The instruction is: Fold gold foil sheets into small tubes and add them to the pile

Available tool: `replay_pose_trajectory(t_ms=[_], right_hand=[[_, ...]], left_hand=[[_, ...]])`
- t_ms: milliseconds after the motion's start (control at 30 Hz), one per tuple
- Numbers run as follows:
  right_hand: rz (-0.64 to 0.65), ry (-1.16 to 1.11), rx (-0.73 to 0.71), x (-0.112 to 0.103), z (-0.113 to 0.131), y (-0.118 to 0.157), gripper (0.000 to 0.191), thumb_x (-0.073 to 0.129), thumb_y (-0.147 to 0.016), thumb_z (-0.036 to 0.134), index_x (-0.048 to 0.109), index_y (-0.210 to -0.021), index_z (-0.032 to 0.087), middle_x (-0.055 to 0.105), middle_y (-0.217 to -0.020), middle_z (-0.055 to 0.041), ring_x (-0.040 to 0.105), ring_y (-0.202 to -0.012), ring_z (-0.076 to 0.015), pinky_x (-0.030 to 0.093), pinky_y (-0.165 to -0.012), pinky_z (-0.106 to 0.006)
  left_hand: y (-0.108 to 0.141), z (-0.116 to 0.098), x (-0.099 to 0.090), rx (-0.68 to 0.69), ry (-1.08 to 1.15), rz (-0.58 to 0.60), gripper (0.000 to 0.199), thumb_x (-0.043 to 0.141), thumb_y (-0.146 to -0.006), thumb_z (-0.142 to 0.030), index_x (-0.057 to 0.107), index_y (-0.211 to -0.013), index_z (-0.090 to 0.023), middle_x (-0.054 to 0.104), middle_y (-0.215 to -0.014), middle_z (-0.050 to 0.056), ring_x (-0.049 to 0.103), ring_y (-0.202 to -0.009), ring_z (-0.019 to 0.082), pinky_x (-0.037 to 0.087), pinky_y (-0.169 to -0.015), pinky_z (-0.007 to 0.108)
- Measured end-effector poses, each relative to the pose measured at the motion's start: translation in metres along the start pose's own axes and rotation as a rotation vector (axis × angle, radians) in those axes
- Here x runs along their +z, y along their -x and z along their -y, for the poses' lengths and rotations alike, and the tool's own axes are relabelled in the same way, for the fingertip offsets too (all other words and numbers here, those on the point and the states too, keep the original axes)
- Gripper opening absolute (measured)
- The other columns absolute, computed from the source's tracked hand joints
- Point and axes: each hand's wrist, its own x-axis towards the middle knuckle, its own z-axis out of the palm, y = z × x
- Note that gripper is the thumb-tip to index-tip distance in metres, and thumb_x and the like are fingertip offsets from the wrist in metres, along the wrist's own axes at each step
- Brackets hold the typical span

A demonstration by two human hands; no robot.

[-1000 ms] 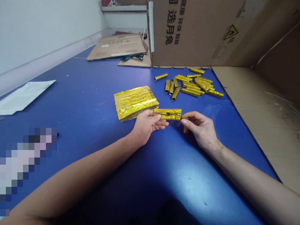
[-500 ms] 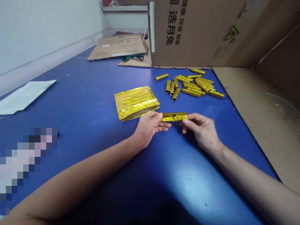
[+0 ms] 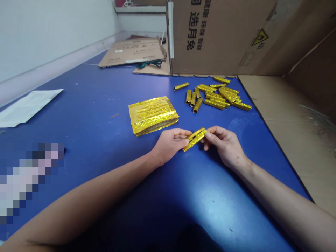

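Between my hands is a small folded gold foil strip [image 3: 194, 140], tilted with its right end higher and a slit open along its top. My left hand [image 3: 170, 145] pinches its lower left end. At the upper right end, the thumb and fingers of my right hand [image 3: 224, 143] are closed on it. A stack of flat gold foil sheets [image 3: 153, 113] lies just beyond my left hand. Farther back to the right, several folded gold tubes [image 3: 216, 98] lie in a loose pile.
The blue table [image 3: 91, 140] carries a white sheet [image 3: 28, 106] at the left. A large cardboard box [image 3: 223, 38] stands behind the tubes. Flattened cardboard [image 3: 133, 50] with a green cord [image 3: 148, 64] lies at the back. More cardboard [image 3: 283, 133] borders the right edge.
The gold strip has turned from level to slanted, its left end now nearer me. My left hand has shifted slightly toward me, off the stack's edge. My right hand has barely moved.
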Motion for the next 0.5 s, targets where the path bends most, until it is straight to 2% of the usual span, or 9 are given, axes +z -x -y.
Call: replay_pose_trajectory(t_ms=[133, 367, 500], right_hand=[[0.027, 0.014, 0.010, 0.0004, 0.0012, 0.0001, 0.020, 0.062, -0.074, 0.035, 0.060, -0.068, 0.016, 0.059, -0.057, 0.0020, 0.050, -0.046, -0.0079, 0.040, -0.047, -0.022], [0.036, 0.071, 0.048, 0.0022, 0.0069, -0.0003, 0.022, 0.064, -0.071, 0.036, 0.060, -0.061, 0.016, 0.057, -0.051, 0.0022, 0.049, -0.046, -0.0086, 0.039, -0.048, -0.022], [0.031, 0.105, 0.072, 0.0031, 0.0082, -0.0012, 0.022, 0.064, -0.070, 0.034, 0.060, -0.058, 0.016, 0.056, -0.049, 0.0022, 0.049, -0.045, -0.0080, 0.039, -0.048, -0.021]], left_hand=[[0.0022, -0.0019, 0.0028, 0.000, -0.127, 0.029, 0.027, 0.056, -0.068, -0.009, 0.063, -0.094, -0.013, 0.068, -0.082, 0.003, 0.061, -0.066, 0.011, 0.049, -0.063, 0.022], [0.0028, 0.0022, 0.0010, 0.108, -0.235, 0.025, 0.023, 0.049, -0.076, -0.013, 0.063, -0.094, -0.013, 0.067, -0.078, 0.003, 0.061, -0.066, 0.011, 0.050, -0.062, 0.022], [0.0046, 0.0073, 0.0005, 0.165, -0.310, 0.027, 0.025, 0.047, -0.079, -0.017, 0.063, -0.099, -0.014, 0.067, -0.082, 0.004, 0.061, -0.069, 0.012, 0.049, -0.065, 0.022]])
